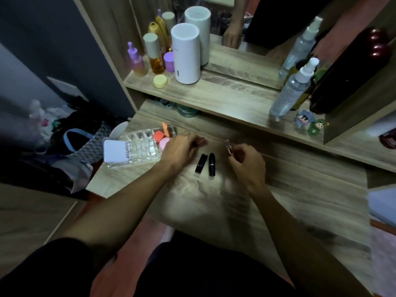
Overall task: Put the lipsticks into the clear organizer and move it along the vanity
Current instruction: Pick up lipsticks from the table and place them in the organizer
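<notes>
Two black lipsticks [205, 164] lie side by side on the wooden vanity top [214, 200], between my hands. My left hand [179, 153] is closed around a blurred pinkish lipstick [201, 142] just right of the clear organizer [141, 146]. The organizer sits at the vanity's left edge; it holds orange and pink sponges [161, 139] and a white square puff [114, 153]. My right hand [248, 161] pinches a small lipstick [229, 147] with a clear cap, right of the black pair.
The upper shelf [214, 95] carries a white cylinder [186, 53], purple and amber bottles [147, 56], a yellow jar [160, 81], a spray bottle [293, 88] and small figurines [308, 123]. A mirror stands behind it. Bags and clothes are piled on the floor at left.
</notes>
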